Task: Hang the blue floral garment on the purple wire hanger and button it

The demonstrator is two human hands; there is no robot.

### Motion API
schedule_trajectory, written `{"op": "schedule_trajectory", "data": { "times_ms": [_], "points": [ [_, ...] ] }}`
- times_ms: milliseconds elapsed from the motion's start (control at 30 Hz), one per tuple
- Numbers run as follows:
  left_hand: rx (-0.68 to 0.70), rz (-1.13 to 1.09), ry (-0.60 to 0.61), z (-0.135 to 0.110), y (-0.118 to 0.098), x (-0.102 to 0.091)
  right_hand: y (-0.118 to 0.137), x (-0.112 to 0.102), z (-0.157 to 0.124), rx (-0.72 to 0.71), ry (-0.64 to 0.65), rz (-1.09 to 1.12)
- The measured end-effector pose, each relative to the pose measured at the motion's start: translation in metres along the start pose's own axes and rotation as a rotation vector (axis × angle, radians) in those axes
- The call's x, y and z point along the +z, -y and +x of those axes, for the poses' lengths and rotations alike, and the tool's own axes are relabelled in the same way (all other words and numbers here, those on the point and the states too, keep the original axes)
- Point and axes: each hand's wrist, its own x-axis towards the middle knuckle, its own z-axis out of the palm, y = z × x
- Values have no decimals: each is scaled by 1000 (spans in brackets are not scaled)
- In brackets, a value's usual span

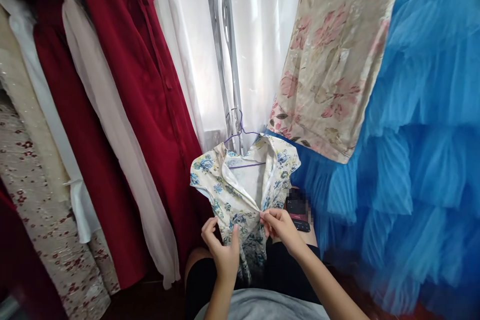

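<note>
A white cap-sleeved garment with blue flowers (232,205) hangs in front of me on a purple wire hanger (245,166). Its neckline gapes open in a deep V, and the lower part drapes down between my knees. At the bottom of that V, my right hand (279,227) pinches the edge of the fabric between thumb and fingers. My left hand (224,250) is at the garment's left side, thumb raised and fingers bent apart from it, with nothing visible in its grasp. Whether its fingertips touch the cloth I cannot tell.
Dark red dresses (131,70) and a pale sheer one hang close on the left. To the right hang a beige floral garment (330,75) and a ruffled blue tulle dress (423,135). A metal stand (227,60) rises before a white curtain (262,35). A phone (298,212) lies on my right thigh.
</note>
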Motion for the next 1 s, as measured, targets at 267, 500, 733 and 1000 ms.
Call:
{"op": "schedule_trajectory", "data": {
  "times_ms": [267, 500, 733, 1000],
  "points": [
    [141, 15, 769, 11, -28, 44, 13, -9, 12, 65, 148, -65],
    [300, 425, 1072, 25, -44, 41, 115, -10, 104, -78, -4, 37],
    [225, 369, 1193, 38, -48, 50, 162, -6, 141, -151, -46, 54],
    [293, -93, 536, 168, -93, 77, 153, -13, 108, -276, -13, -35]
  ]
}}
